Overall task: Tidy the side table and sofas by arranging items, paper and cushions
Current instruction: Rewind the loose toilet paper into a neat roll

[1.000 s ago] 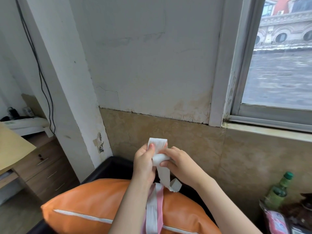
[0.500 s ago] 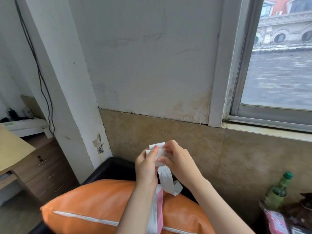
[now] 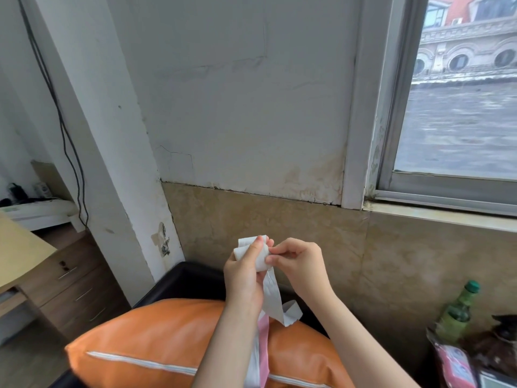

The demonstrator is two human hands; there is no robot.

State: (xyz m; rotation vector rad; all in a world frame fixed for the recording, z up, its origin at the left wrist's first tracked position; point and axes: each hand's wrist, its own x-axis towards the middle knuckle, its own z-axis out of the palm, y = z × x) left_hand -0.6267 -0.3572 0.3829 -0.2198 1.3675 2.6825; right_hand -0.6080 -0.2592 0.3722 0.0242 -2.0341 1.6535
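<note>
Head view: my left hand [image 3: 244, 271] and right hand [image 3: 298, 260] both pinch a folded wad of white paper [image 3: 258, 254] at chest height, w/ its loose strip hanging down over the orange cushion [image 3: 156, 348] on the black sofa [image 3: 193, 278].

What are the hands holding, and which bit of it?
Both hands hold a strip of white paper. The left hand and right hand pinch its folded top end; the tail hangs loose.

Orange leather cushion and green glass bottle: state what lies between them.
Head view: the right hand's forearm crosses between orange leather cushion and green glass bottle, over dark sofa edge.
</note>
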